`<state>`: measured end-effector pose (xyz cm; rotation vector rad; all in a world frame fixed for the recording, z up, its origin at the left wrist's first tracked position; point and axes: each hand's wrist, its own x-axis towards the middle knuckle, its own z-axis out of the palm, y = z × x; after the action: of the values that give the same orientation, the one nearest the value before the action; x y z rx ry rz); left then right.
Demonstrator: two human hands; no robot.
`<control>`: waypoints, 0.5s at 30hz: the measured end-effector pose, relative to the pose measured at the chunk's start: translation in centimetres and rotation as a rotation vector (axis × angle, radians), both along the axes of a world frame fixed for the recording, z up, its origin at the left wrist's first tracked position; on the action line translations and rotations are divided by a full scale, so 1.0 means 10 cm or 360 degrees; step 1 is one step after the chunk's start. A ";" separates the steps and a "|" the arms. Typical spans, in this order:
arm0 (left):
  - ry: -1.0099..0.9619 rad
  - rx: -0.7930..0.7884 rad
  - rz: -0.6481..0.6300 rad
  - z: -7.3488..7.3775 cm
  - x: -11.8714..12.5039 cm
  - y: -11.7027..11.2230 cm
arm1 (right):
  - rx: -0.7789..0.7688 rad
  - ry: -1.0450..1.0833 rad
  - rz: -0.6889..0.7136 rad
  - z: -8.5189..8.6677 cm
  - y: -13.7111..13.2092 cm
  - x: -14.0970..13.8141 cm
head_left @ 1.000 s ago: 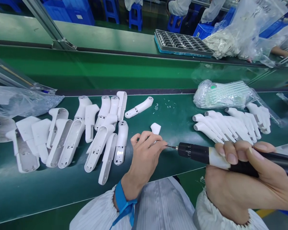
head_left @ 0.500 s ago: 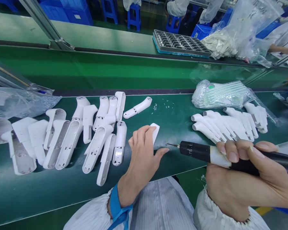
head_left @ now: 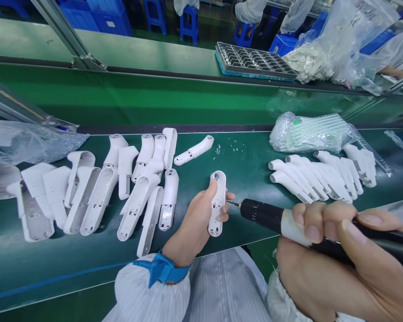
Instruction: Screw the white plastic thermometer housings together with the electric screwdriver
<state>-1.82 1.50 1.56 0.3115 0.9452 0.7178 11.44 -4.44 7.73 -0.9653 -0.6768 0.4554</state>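
My left hand [head_left: 196,217] wraps round a white plastic housing [head_left: 217,205], holding it upright over the bench with its open, recessed side towards me. The thumb lies along its left edge and fingertips show at its right. In my right hand [head_left: 336,255] is a black electric screwdriver [head_left: 262,214] with a pale band. Its thin bit points left, and the tip is close beside the housing's right edge, near my left fingertips; whether they touch I cannot tell. Small screws [head_left: 218,150] lie scattered on the green bench beyond the housing.
Several white housing shells [head_left: 134,208] lie across the left of the bench [head_left: 97,273]. One housing [head_left: 195,150] lies near the screws. At right are more shells [head_left: 315,176] in a row and a plastic bag [head_left: 309,132] of parts. A metal grid tray [head_left: 255,62] sits on the far ledge.
My left hand has turned over, bringing the housing's recessed side into view and upright. My right hand has moved the screwdriver left, its tip now beside the housing.
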 end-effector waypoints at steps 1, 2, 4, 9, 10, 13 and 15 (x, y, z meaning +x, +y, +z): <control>-0.0107 -0.0079 0.0056 0.01 0.02 0.00 | -0.0019 -0.0007 0.0020 0.00 0.00 -0.03; -0.0155 -0.0130 0.0099 0.01 0.03 -0.01 | -0.0036 -0.0008 0.0046 -0.01 0.00 -0.05; -0.0170 -0.0172 0.0124 0.00 0.07 -0.03 | -0.0054 -0.0007 0.0081 -0.01 0.00 -0.08; -0.0147 -0.0173 0.0122 0.00 0.10 -0.07 | -0.0042 -0.0012 0.0135 -0.03 0.02 -0.11; -0.0149 -0.0163 0.0124 0.00 0.11 -0.07 | -0.0041 -0.0018 0.0145 -0.04 0.02 -0.11; -0.0140 -0.0139 0.0119 0.01 0.11 -0.07 | -0.0032 -0.0037 0.0135 -0.04 0.00 -0.12; -0.0105 -0.0139 0.0110 0.02 0.11 -0.07 | -0.0032 -0.0062 0.0107 -0.03 -0.01 -0.13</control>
<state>-0.67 0.75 1.74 0.1779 0.9250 0.7432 10.10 -4.53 7.47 -0.9746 -0.7426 0.5045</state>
